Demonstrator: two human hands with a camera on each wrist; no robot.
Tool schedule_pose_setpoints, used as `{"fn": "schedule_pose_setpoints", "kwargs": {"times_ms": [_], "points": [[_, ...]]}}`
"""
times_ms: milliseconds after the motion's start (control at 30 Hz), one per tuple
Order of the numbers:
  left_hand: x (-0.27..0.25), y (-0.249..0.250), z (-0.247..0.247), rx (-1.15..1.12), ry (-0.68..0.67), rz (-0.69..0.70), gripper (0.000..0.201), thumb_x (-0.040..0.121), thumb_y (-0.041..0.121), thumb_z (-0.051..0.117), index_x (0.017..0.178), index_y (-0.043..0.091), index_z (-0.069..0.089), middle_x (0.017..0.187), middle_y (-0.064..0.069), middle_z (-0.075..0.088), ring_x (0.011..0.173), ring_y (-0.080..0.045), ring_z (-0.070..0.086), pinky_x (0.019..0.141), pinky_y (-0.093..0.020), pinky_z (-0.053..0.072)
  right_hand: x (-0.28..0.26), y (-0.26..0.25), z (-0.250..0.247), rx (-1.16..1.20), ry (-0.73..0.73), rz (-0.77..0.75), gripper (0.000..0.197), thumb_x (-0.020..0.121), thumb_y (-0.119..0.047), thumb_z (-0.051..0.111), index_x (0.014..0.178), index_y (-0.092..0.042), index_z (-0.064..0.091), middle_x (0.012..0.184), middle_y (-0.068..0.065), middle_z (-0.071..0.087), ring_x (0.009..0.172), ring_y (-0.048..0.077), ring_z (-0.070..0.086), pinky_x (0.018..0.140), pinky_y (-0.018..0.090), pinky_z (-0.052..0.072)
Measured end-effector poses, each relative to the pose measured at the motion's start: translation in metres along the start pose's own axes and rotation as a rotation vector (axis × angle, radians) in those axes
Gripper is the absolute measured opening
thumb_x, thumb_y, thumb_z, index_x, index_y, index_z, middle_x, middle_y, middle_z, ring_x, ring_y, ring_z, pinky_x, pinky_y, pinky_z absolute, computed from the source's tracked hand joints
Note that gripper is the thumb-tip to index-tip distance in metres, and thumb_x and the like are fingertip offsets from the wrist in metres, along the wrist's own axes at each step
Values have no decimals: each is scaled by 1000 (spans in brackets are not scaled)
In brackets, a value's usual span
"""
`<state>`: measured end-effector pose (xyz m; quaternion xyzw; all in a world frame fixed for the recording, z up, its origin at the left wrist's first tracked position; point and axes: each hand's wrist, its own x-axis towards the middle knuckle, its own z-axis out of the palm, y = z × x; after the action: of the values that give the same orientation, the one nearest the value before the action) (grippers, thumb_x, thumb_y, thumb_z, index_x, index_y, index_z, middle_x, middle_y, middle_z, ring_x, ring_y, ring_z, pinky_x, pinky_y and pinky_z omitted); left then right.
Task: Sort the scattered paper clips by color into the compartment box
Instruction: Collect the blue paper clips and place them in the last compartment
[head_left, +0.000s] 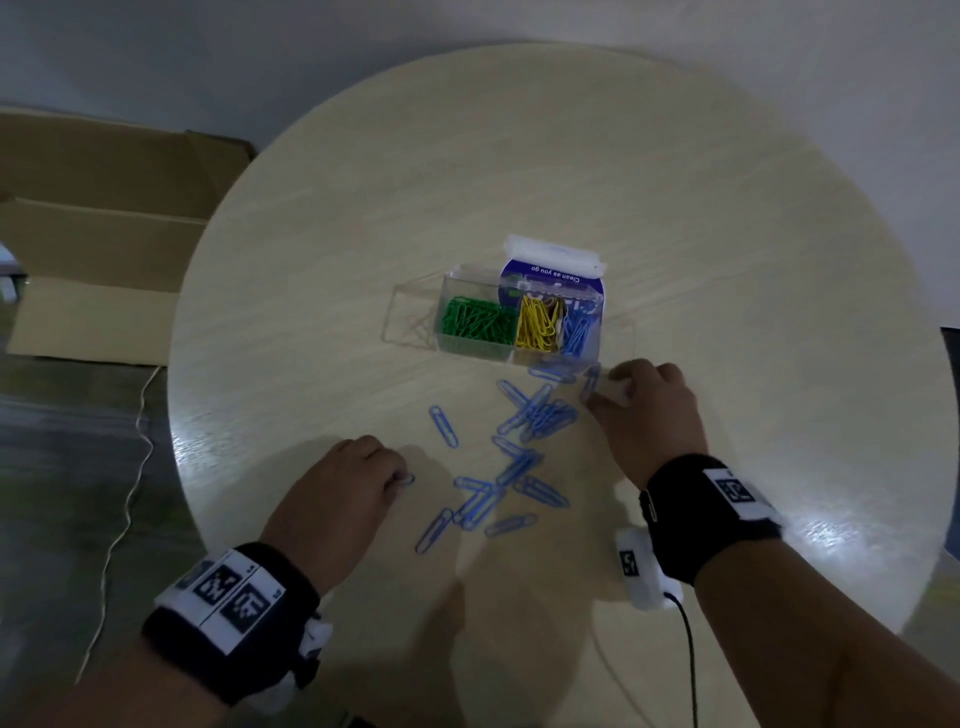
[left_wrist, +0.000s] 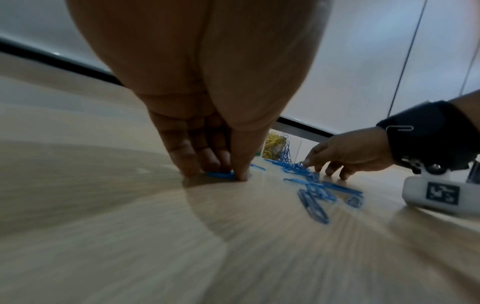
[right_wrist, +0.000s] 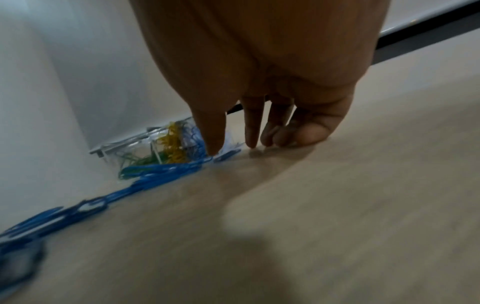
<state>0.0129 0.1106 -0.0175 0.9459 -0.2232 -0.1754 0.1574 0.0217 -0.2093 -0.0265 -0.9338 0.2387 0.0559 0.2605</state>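
With green and yellow binned, gathering the last blue clips (head_left: 524, 457) off the table (head_left: 675, 208).

Head: left hand (head_left: 337, 493) pinching one clip; right hand (head_left: 644, 410) fingering another beside the box (head_left: 519, 322). Left wrist: thumb and fingers (left_wrist: 182, 158) closing on a flat clip, needing lifting next. Right wrist: fingers spread, touching tabletop; grip blurred, cannot tell.

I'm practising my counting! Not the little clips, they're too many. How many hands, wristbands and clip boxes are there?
Hands: 2, the left hand, pinching a blue clip, and the right hand
Wristbands: 2, the left wristband and the right wristband
Clip box: 1
Total: 5
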Motion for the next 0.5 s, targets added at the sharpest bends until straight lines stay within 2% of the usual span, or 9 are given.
{"fn": "schedule_pose_setpoints", "kwargs": {"times_ms": [33,100,200,300,400,500], "points": [[1,1,1,-9,2,-18,4,86,24,59,86,21,62,86,1,56,82,-24,55,73,-38,49,-1,-2,3,-21,2,-4,29,77,-36,66,101,-20,64,100,14,55,90,40,56,83,41,48],[5,2,2,-37,-20,-75,10,81,15,69,84,21,61,84,0,56,82,-26,56,74,-40,49,0,-3,5,-26,9,6,19,81,-30,60,96,-18,65,100,18,55,90,44,56,82,42,47],[8,7,-1,-115,-45,-124,13,79,11,69,85,20,62,83,-1,64,83,-27,61,75,-38,48,-2,-2,0,-25,-66,74,13,78,-24,60,88,-19,66,102,16,56,94,41,57,87,39,45],[-1,18,2,-215,27,-138,13,79,13,71,88,21,66,83,2,68,81,-20,64,75,-33,51,-17,-1,-6,-58,-145,55,7,73,-23,64,80,-19,65,95,14,58,89,37,59,82,35,46],[-16,31,9,-256,79,-113,14,79,28,65,92,24,68,84,6,68,81,-17,65,75,-32,51,-49,-9,-3,-115,-231,-63,8,71,-20,64,75,-14,67,85,14,59,83,36,60,72,34,46],[-29,40,18,-107,26,-21,28,80,44,55,99,26,64,89,5,61,84,-20,60,70,-34,53,-80,-21,6,-182,-262,-247,23,68,-32,60,77,-12,65,81,12,57,78,36,59,69,37,47]]}}
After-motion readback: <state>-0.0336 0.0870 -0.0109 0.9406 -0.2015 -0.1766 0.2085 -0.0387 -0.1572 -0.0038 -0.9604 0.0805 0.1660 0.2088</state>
